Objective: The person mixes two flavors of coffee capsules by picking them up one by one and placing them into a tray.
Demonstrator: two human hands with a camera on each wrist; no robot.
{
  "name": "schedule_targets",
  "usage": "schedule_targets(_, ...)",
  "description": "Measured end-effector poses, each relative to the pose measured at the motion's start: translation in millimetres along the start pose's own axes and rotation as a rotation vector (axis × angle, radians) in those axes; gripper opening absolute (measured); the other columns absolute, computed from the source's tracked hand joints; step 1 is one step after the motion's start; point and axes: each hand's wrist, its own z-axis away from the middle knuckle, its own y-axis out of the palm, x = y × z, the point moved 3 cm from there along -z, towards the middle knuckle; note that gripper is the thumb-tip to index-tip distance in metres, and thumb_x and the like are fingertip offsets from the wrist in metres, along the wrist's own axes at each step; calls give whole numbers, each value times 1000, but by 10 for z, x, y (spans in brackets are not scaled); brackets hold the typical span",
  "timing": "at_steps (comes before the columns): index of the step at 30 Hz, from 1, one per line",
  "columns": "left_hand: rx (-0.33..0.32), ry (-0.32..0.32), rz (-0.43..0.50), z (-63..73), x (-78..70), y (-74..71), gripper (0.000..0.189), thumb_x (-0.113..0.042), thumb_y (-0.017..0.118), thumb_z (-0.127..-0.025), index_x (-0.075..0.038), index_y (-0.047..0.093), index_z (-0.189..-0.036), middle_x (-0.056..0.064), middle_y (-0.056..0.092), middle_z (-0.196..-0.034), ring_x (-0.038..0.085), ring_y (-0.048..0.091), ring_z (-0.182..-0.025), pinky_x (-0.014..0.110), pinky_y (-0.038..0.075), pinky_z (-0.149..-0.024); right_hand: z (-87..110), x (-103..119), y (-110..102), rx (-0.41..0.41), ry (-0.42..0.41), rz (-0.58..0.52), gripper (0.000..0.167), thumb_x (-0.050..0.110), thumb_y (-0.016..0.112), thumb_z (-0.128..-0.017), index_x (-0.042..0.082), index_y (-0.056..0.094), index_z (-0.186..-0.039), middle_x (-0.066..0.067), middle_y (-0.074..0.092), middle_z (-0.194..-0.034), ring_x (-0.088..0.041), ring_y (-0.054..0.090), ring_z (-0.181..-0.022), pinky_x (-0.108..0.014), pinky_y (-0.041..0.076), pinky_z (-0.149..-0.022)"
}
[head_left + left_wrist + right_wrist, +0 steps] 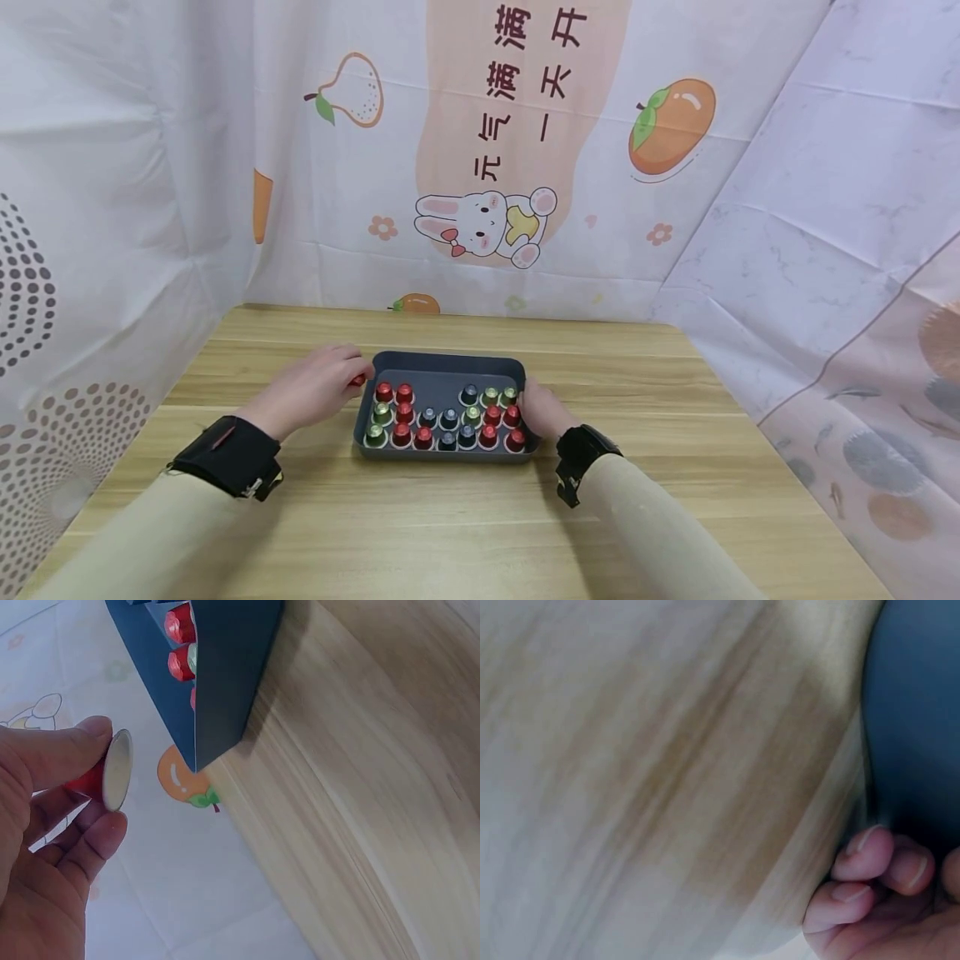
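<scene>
Between the thumb and fingers of my left hand [315, 390] is a red coffee capsule [90, 782], its pale round lid facing the tray in the left wrist view. This hand hovers just outside the left wall of a dark grey-blue tray [438, 385]. My right hand [545, 410] grips the tray's right side, fingers curled against its outer wall in the right wrist view. Inside, capsules stand lid down in rows: red capsules [423, 438], green capsules [375, 435] and dark blue capsules [447, 442]. A gap shows in the middle of the back row.
The tray rests on a wood-grain table [450, 533]. Behind the table hangs a white printed curtain [345, 192], with more cloth along the left and right sides. A black band [232, 457] with a small camera is strapped to each wrist.
</scene>
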Motion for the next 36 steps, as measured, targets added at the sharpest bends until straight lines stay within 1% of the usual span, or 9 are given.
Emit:
schedule_targets(4,8,12,4,-82,-34,49,19,-3,83,-84,-11,73,-98,2,67,-96,20,61,-87,40,55,-80,-2,7,-11,-9,-4,6,20,6,42,-106,-12,49,-111,-19,61,-80,-30,65,-76,-44,55,-70)
schedule_targets(8,-8,48,11,-145,-60,104,19,-3,83,-83,-10,72,-97,2,65,-93,19,60,-85,39,55,-78,-3,13,-19,-18,-7,1,19,6,42,-105,-11,49,-109,-18,59,-78,-31,65,-74,-45,55,-69)
schedule_targets(12,-18,73,30,-206,-93,140,19,-2,83,-83,-9,72,-97,2,64,-93,18,61,-85,39,55,-80,-3,16,-18,-24,-13,1,17,6,42,-105,-10,48,-107,-18,59,-78,-32,66,-75,-45,55,-69)
schedule_targets(17,-14,93,39,-286,-135,180,17,-1,82,-84,-10,73,-96,2,63,-91,19,60,-84,38,55,-79,3,23,-14,-19,-6,2,17,6,43,-105,-10,48,-107,-19,60,-79,-33,66,-76,-46,55,-70)
schedule_targets(24,3,89,69,-384,-188,218,15,0,78,-87,-9,73,-97,2,63,-93,18,59,-84,37,55,-78,12,44,-43,-11,15,4,17,7,42,-106,-9,48,-108,-21,62,-82,-33,67,-79,-46,55,-72)
schedule_targets(30,11,97,77,-430,-221,236,18,3,79,-84,-9,73,-96,3,63,-93,18,61,-85,36,56,-78,20,72,-61,-23,-2,5,14,6,44,-105,-8,48,-103,-19,61,-78,-33,67,-76,-45,55,-68)
schedule_targets(36,67,76,88,-491,-232,291,17,1,78,-87,-11,73,-97,3,63,-97,19,61,-89,36,56,-82,10,85,-61,-12,13,6,15,6,43,-105,-8,48,-105,-19,61,-79,-33,67,-77,-44,55,-69)
